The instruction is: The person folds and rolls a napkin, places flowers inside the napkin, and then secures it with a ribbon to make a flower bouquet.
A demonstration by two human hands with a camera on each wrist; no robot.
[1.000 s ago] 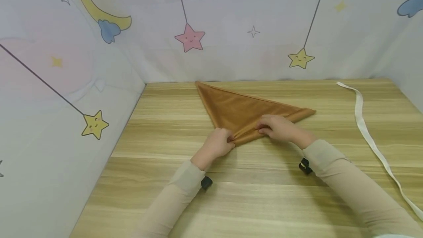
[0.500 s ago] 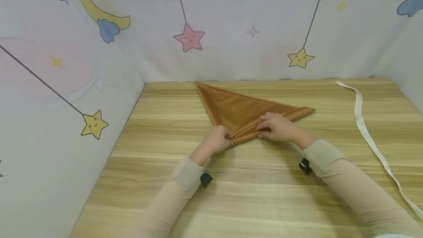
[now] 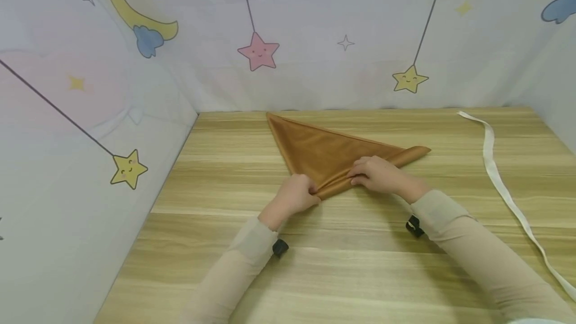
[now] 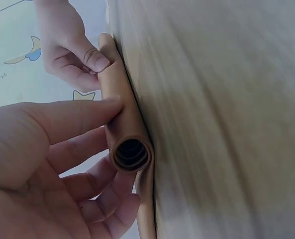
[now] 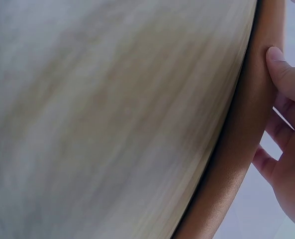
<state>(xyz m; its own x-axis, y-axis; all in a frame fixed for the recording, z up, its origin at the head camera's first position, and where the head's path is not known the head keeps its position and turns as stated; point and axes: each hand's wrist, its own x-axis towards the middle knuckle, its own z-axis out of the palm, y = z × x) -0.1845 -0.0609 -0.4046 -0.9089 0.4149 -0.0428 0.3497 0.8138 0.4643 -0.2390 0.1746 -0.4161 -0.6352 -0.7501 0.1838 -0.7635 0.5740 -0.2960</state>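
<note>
The brown triangular cloth [image 3: 330, 146] lies near the far edge of the wooden bench [image 3: 351, 264]; the left hand [image 3: 294, 196] has its grip pinched on the left end of the rolled side, the right hand [image 3: 380, 173] pinches farther along. If the two turn it unequally, I think the roll may go crooked or loosen. Inside the tube is too dark for counting layers, and the flat white ribbon [image 3: 508, 198] near the bench's right edge runs out of sight.
</note>
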